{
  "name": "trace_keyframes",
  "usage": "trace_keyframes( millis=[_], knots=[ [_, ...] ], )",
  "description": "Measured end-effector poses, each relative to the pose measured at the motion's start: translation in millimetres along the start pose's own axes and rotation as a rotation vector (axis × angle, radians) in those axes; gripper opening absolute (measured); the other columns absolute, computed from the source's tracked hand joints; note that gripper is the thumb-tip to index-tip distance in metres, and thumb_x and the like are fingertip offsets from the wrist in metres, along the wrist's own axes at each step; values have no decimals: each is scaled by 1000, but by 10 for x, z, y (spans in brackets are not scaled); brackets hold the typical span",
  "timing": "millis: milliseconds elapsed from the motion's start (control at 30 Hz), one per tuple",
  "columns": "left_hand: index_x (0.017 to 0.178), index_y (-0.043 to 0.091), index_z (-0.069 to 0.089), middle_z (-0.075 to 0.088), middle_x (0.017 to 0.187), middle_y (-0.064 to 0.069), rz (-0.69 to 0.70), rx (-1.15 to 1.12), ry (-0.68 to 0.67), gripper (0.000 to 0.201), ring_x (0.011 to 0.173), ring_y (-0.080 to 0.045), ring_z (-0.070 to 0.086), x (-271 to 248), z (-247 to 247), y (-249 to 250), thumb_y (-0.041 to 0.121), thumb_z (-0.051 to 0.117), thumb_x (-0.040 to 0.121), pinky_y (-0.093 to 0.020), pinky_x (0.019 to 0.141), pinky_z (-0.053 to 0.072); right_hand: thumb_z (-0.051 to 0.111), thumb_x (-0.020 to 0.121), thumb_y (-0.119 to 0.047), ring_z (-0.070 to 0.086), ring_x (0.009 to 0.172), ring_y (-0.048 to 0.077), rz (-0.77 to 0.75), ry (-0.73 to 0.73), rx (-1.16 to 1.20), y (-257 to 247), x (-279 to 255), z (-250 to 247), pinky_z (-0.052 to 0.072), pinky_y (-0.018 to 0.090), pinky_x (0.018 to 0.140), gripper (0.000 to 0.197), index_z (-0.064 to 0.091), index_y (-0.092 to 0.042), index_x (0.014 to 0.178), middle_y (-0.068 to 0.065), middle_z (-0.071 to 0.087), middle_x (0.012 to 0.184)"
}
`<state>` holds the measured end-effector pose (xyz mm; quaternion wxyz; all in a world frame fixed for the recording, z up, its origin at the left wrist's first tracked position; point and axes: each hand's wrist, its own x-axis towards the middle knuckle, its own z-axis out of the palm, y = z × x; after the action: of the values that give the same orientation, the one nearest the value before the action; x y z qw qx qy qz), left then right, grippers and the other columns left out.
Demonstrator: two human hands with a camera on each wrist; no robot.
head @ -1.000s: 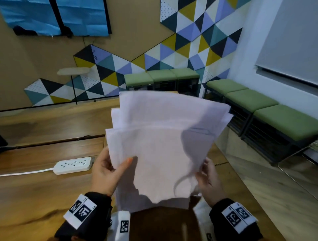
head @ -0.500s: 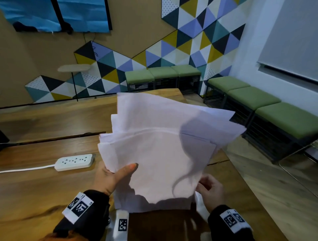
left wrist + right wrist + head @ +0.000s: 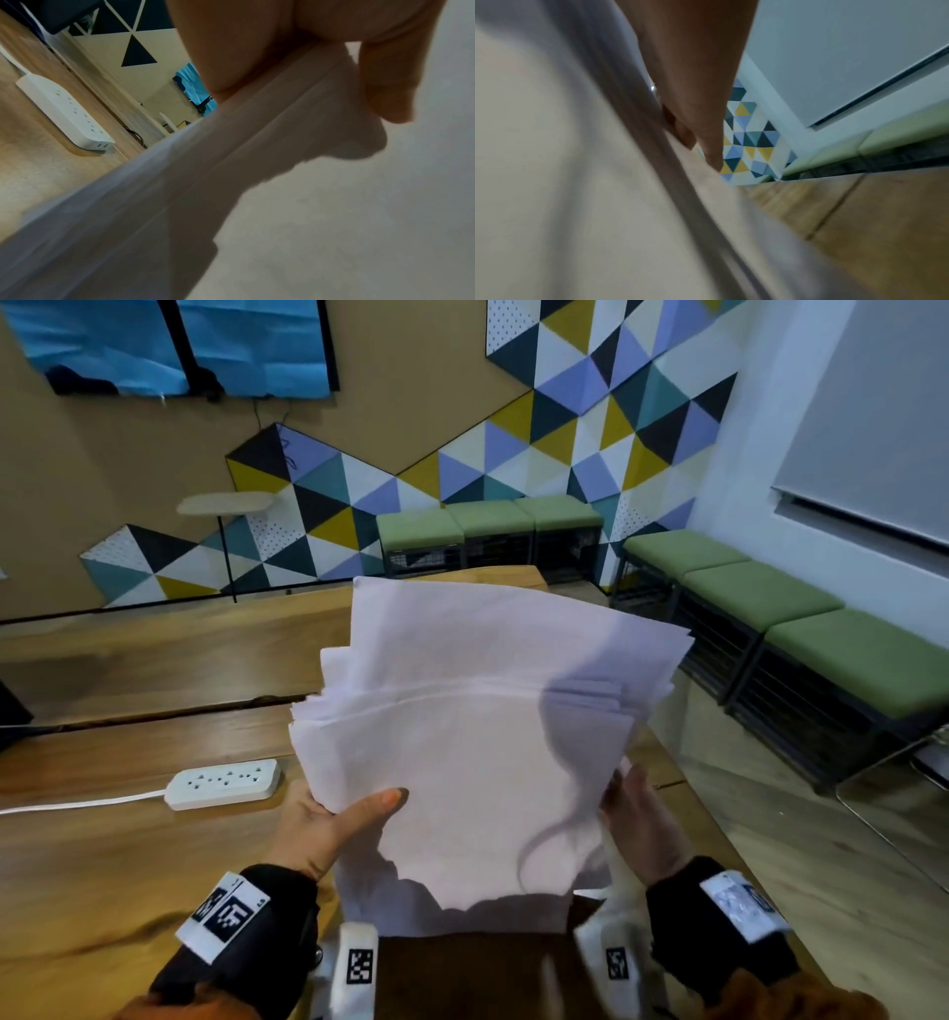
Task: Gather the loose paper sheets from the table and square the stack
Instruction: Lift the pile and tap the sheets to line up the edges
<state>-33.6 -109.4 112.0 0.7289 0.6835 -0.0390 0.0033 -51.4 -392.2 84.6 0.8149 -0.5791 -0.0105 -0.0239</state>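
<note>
A stack of white paper sheets (image 3: 462,762) stands upright over the wooden table (image 3: 102,839), its sheets fanned and uneven at the top and bottom. My left hand (image 3: 359,806) grips the stack's left edge, with the thumb on the front and the fingers behind. The left wrist view shows that hand (image 3: 321,67) pinching the paper (image 3: 334,203). My right hand (image 3: 634,809) lies against the stack's right edge. In the right wrist view its fingers (image 3: 706,132) run straight along the paper (image 3: 552,162).
A white power strip (image 3: 223,784) with its cord lies on the table left of the stack, also in the left wrist view (image 3: 66,113). The table's right edge runs close to my right hand, with floor beyond. Green benches (image 3: 760,593) line the walls.
My right hand has risen from the stack's lower right corner to its right edge. The sheets have drawn closer together, and my left hand has kept its grip.
</note>
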Motion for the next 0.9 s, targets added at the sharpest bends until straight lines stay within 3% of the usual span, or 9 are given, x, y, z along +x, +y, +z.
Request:
trace_keyframes(
  millis=[67,167,233,367,533,633,767,800,900],
  knots=[
    [83,18,66,76,74,10,7,0,-14,73,72,-3,70,-3,26,3,40,88,17,-13,55,53,58,44,-79,59,69,-14,5,-29,-75,0,6,80,43,2,69,66,62,-37,96,-5,68,111],
    [79,15,64,74,65,12,6,0,1,35,63,-1,68,30,74,-27,7,84,51,-13,53,53,84,36,-56,59,79,-3,1,-96,-272,51,5,171,47,14,69,76,51,-26,99,-9,63,86],
    [75,13,64,73,60,11,19,6,52,25,60,-4,67,35,102,-42,-8,73,67,-15,52,54,80,59,-22,60,69,-5,-87,-11,-332,54,-12,229,45,8,58,39,54,-24,88,-13,68,67],
    [77,14,66,74,64,12,97,30,101,25,67,-6,68,39,86,96,2,80,60,-12,56,52,67,72,-25,58,64,0,-272,44,-428,-185,-70,262,46,18,58,6,63,-24,77,-10,66,65],
    [92,12,67,77,80,8,117,-25,-23,83,78,-8,72,26,57,212,41,90,19,-15,61,54,85,53,-16,65,71,1,-207,42,-285,-331,-70,204,53,14,63,59,56,-6,104,2,69,81],
    [85,16,70,77,77,6,113,-14,63,57,79,-16,72,21,192,147,26,92,34,-16,61,54,75,66,-3,63,66,1,-250,114,-326,-275,-10,258,51,15,60,23,67,-15,83,-13,73,68],
    [79,23,65,73,65,21,177,4,133,36,68,3,68,85,196,250,-3,79,58,-9,56,50,69,71,5,65,65,-4,-363,122,-310,-397,28,262,51,14,59,28,72,-23,70,-21,72,64],
    [81,21,64,72,64,22,185,13,113,38,66,7,67,91,172,282,-3,80,56,-7,54,49,75,68,-3,65,67,-6,-363,120,-329,-445,5,251,51,13,59,22,72,-23,78,-24,72,66],
    [100,13,61,73,82,5,166,21,97,72,73,5,67,71,74,220,18,90,34,-8,56,50,77,55,-10,64,77,-8,-354,106,-361,-456,-28,180,50,9,63,68,53,-8,118,-28,71,82]
  ],
)
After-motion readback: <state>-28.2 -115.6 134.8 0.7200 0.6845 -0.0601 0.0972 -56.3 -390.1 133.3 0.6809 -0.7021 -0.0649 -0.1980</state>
